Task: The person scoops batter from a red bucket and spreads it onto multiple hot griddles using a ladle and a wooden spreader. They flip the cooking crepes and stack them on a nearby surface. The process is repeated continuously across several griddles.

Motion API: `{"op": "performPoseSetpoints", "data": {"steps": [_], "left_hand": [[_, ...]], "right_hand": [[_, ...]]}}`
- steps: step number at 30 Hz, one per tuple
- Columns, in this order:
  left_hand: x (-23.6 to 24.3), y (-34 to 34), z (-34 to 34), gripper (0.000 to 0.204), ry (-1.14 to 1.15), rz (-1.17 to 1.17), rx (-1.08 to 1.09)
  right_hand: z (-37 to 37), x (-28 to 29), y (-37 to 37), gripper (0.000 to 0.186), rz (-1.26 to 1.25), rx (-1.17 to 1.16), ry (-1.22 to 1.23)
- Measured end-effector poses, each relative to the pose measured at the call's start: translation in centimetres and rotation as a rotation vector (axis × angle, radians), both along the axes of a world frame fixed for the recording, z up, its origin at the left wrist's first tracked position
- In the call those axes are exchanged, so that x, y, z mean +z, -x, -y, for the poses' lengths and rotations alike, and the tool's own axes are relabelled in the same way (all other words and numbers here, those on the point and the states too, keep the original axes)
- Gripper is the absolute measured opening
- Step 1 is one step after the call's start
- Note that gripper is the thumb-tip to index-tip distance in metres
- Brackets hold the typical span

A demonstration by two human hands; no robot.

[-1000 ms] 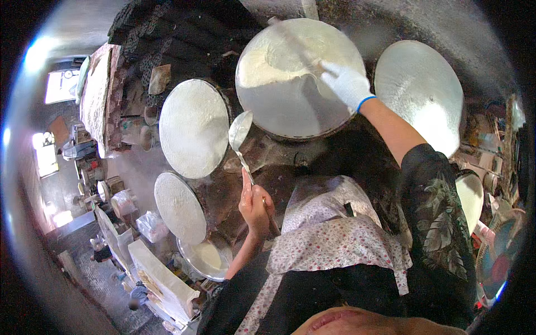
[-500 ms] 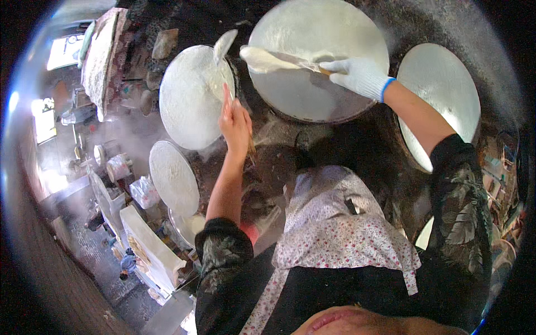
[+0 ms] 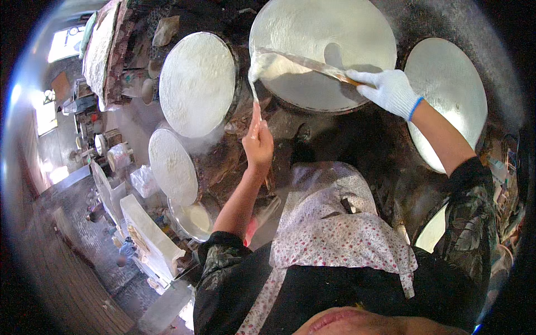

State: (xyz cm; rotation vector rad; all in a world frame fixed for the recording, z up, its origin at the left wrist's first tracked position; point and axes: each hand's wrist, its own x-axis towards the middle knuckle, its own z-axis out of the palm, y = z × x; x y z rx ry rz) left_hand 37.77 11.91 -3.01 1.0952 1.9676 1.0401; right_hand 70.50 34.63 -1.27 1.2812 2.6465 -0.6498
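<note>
My gloved right hand (image 3: 393,92) closes around the wooden end of a long flat spatula (image 3: 304,61). Its far part is smeared with white batter and lies across the near left side of a large round griddle (image 3: 318,95). Batter coats the upper part of that griddle, while its near part looks grey and bare. In my bare left hand (image 3: 258,146), with the index finger stretched along it, is a thin batter-coated spoon-like tool (image 3: 253,84). The two batter-covered ends meet at the griddle's left edge. Whether the left tool is a spoon or a scraper I cannot tell.
A white batter sheet (image 3: 195,84) fills a round griddle at left, with a smaller coated one (image 3: 172,167) nearer me. A shiny griddle (image 3: 452,106) stands at right. Below left is a pan of pale batter (image 3: 195,220). Steam drifts at left; a person (image 3: 127,248) is farther off.
My left hand has moved right with its tool, from above the left griddle to the spatula's end. My right hand and spatula have shifted slightly right and down, and the view has shifted a little.
</note>
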Motion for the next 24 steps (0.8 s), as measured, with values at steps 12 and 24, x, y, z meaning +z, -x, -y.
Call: {"op": "performPoseSetpoints", "data": {"steps": [12,24], "left_hand": [[17.5,6.9,-0.6,0.065,-0.639,0.409,-0.204],[18.7,18.6,7.9,0.068,-0.520,0.341,-0.213]], "right_hand": [[14.9,7.2,6.7,0.062,-0.695,-0.826,0.562],[20.2,-2.6,33.5,0.070,-0.496,-0.847,0.074]]}}
